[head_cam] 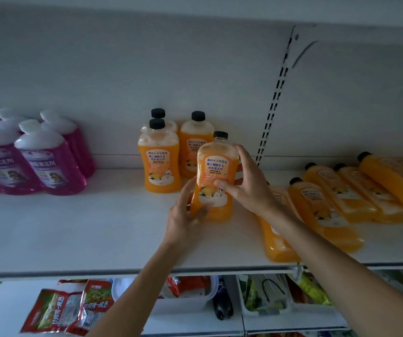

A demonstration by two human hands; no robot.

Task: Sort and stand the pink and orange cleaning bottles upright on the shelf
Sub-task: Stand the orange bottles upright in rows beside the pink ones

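Pink cleaning bottles (pixel 49 164) with white caps stood upright in a tight cluster at the far left of the white shelf (pixel 74 227), their labels facing forward and the outermost ones cut off by the picture's edge. A bare stretch of shelf separated them from three upright orange bottles (pixel 162 164) with black caps, which stood close to the back wall: two one behind the other, and a third just to their right.

In front of that group, near the middle of the shelf, the held orange bottle (pixel 216 176) stood almost upright, leaning slightly, its black cap on top and its Japanese-lettered label turned to the camera. Whether its base rested on the shelf or hung just above it could not be told. The left hand (pixel 186 215) curled its fingers around the lower left side of this bottle, the thumb pressed on the front near the base. The right hand (pixel 242 183) gripped it higher up from the right, fingers wrapped behind the shoulder and the thumb laid across the label.

Further right, past the slotted upright rail (pixel 274 103) on the back wall, several more orange bottles (pixel 327 203) lay flat on their sides, packed side by side with caps pointing toward the wall; the right forearm crossed over the nearest of them. On the lower shelf, red snack packets (pixel 69 310) lay at the left, with white bins (pixel 266 310) of packaged goods toward the right.
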